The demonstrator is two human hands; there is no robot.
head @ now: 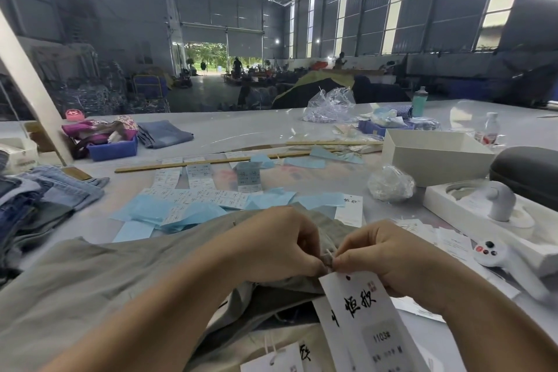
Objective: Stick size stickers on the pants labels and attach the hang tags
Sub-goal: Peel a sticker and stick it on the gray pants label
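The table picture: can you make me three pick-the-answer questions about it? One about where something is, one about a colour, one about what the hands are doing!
1. Where is the blue plastic bin?
A. far left of the table
B. under the hands
C. inside the white box

2. What colour are the pants being worked on?
A. red
B. grey-beige
C. black

3. What are the left hand and right hand doing?
A. lying flat
B. waving
C. pinching at the cloth where the hang tag attaches

Answers: 1 A, it sits by the folded jeans at the far left; 2 B, the cloth is a dull grey-beige; 3 C, both hands' fingertips meet above the tag.
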